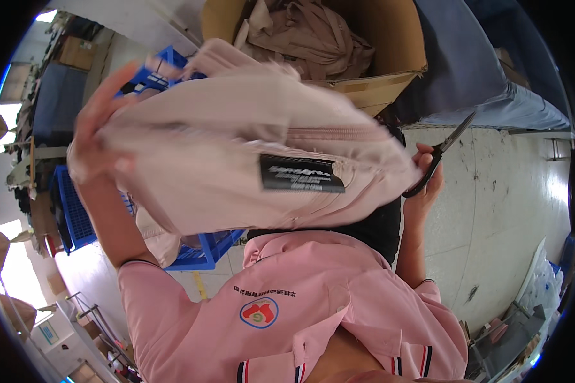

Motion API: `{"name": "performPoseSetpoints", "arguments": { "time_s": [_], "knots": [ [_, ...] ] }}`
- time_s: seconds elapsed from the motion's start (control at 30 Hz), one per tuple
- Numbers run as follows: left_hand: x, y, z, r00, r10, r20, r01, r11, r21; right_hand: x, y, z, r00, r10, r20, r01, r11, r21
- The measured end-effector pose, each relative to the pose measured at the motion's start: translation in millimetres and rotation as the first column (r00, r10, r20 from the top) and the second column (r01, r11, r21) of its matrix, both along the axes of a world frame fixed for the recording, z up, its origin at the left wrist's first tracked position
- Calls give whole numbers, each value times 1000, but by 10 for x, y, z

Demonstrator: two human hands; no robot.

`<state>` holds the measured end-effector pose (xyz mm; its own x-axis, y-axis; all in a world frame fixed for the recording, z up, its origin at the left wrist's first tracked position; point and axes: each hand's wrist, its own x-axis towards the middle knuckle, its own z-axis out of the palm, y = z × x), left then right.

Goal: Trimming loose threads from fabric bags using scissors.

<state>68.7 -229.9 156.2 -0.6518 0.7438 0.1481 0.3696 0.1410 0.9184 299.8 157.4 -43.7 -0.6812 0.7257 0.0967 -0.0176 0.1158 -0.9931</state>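
The left hand [99,137] grips the left end of a pale pink fabric bag [236,159], held up in front of the chest. The right hand [425,179] grips its right end together with black scissors [444,150]. A cardboard box [390,57] of beige cloth sits beyond.

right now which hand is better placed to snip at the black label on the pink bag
Right. The right hand already grips the scissors beside the pink bag, near its black label; the left hand is occupied holding the bag's far end.
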Motion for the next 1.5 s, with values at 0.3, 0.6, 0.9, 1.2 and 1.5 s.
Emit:
{"name": "performPoseSetpoints", "arguments": {
  "time_s": [0.3,0.6,0.9,1.2,1.5],
  "knots": [
    [-1013,1080,-983,894,-214,393,307,932,-190,-327,138,-232,918,171,357,-213,974,81],
    [-1128,1232,-1359,984,-110,138,156,906,-393,-300,270,-449,893,263,366,-292,956,24],
    [-1094,1111,-1867,928,123,352,-96,991,-93,-143,368,-508,867,296,401,-330,944,16],
    [-874,1434,-1465,978,-37,205,30,999,36,-442,403,38,879,206,431,-375,857,355],
    [-648,1578,-1283,994,-92,60,90,995,30,-1208,210,267,908,348,235,-413,842,347]
  ]
}}
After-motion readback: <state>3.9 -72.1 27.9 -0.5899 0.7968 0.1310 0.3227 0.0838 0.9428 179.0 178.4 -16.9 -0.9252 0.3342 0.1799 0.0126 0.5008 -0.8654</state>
